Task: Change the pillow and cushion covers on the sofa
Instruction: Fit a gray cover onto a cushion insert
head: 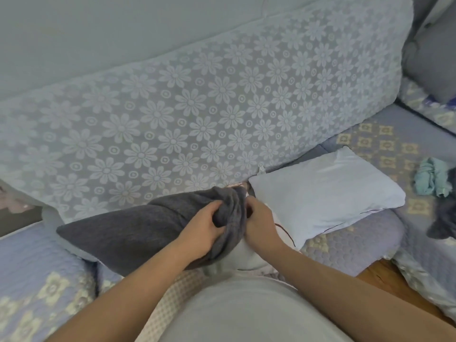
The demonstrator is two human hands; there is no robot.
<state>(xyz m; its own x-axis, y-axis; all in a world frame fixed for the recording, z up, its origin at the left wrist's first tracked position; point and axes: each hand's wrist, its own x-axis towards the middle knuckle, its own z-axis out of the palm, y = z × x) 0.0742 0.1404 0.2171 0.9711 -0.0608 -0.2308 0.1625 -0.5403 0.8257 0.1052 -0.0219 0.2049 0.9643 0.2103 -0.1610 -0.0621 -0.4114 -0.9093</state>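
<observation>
1. Sofa cushions in quilted blue fill the view, with a flower-lace backrest cover (197, 107) behind and our work resting on the seat (370, 238) in front of us.
2. We have a dark grey cover (138, 230) partly over a pillow; its bunched open end sits between our hands, and a pale insert (243, 253) shows below that opening.
3. Our left hand (204, 228) has its fingers curled tight around a gathered fold of the grey fabric. Our right hand (259, 218) curls at the mouth of the cover, but we cannot tell whether it pinches the fabric or the insert beneath.
4. A bare white pillow (325, 191) lies just beside our right hand, against the backrest, apparently waiting its turn.
5. Risk: pulling from one bunched handful may twist the cover, leaving the corners unfilled.
6. Risk: hard tugging at the gathered mouth could strain a seam or a closure; none is visible to us.
7. Risk: our right elbow could nudge the white pillow toward the seat edge.
8. A crumpled teal cloth (431, 178) and another dark bundle (444, 225) lie well apart to the right; we might confuse spent covers with fresh ones.
</observation>
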